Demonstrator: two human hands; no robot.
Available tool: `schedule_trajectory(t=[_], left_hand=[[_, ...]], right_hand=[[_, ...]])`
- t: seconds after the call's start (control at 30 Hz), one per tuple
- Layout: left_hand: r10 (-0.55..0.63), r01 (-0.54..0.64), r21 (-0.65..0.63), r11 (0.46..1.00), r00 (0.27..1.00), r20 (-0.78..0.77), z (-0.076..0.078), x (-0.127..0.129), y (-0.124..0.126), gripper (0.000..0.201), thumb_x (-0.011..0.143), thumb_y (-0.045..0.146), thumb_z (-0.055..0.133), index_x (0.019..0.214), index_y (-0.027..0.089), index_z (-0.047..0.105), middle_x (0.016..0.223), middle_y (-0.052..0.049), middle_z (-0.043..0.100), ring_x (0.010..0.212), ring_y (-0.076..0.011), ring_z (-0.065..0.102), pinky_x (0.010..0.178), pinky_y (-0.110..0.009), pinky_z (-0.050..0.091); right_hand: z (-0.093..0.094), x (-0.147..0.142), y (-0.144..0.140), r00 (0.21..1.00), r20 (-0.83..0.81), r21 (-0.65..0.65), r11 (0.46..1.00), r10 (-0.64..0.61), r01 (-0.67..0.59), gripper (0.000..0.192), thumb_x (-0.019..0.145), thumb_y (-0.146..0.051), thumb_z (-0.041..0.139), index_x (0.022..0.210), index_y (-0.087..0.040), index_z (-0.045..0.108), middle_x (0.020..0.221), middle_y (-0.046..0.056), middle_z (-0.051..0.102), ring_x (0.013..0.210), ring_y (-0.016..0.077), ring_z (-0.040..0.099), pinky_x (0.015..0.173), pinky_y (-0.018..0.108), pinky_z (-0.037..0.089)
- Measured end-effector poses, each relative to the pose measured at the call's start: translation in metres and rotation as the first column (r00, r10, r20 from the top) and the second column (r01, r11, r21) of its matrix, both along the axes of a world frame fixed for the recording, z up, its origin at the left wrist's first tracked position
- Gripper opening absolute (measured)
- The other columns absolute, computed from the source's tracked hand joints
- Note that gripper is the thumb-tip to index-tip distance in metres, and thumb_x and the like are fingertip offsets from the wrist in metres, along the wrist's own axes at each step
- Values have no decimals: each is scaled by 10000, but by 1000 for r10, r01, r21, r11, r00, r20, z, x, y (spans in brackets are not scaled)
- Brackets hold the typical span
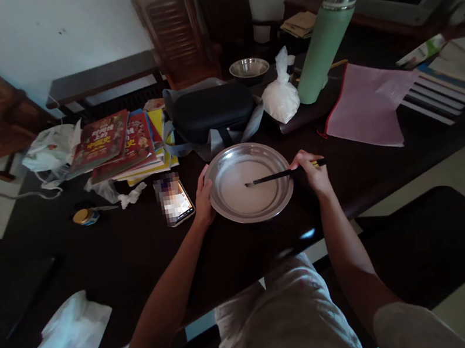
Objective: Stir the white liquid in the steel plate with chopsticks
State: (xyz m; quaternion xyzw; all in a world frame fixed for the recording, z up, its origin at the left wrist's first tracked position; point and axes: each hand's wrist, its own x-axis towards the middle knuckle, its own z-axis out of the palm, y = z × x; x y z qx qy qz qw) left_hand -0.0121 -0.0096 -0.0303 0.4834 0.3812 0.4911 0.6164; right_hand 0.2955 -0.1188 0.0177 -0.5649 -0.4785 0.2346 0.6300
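Observation:
A round steel plate [219, 167] with a thin layer of white liquid sits on the dark wooden table [139, 255] in front of me. My left hand [203, 198] grips the plate's left rim. My right hand [313, 171] is shut on dark chopsticks [273, 177], whose tips reach into the white liquid near the plate's middle.
A phone [177, 204] lies just left of the plate. Behind are a black case [213, 109], stacked books [120, 142], a white plastic bag [280, 98], a green flask [323, 40], a steel bowl [249, 68] and a pink folder [366, 104]. White paper [73, 328] lies at front left.

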Motion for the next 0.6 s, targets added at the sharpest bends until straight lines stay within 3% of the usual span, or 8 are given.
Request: schedule_trajectory(t=[0.13,0.3,0.43,0.6], left_hand=[[7,-7,-11,1000,1000,-4,1,0,0,760,823,733,851,1447,331,688,1589,-99,701,1512,-427,619,1253,-580,510],[-3,3,-12,1000,1000,13,0,1,1,764,813,731,865,1442,332,695,1622,-99,682,1535,-426,600,1276,-587,489],[-7,7,-7,1000,1000,17,-1,0,1,761,823,734,860,1448,332,697,1626,-101,682,1557,-430,578,1286,-598,474],[-1,1,-18,1000,1000,21,-1,1,0,785,799,732,877,1446,324,699,1623,-104,682,1555,-426,580,1290,-588,471]], right_hand=[[0,0,0,997,10,-27,996,83,-83,611,857,-833,756,584,-288,742,685,30,744,735,237,687,789,425,559],[1,0,1,1000,-12,17,1000,6,-6,616,879,-828,737,578,-290,737,644,22,721,709,232,684,789,420,558],[1,0,1,996,6,-33,996,87,-87,607,855,-841,752,596,-293,755,680,27,748,731,239,696,791,427,561],[0,1,2,1000,-3,3,1000,-5,5,633,857,-863,732,582,-293,745,654,21,728,713,230,672,799,428,538]])
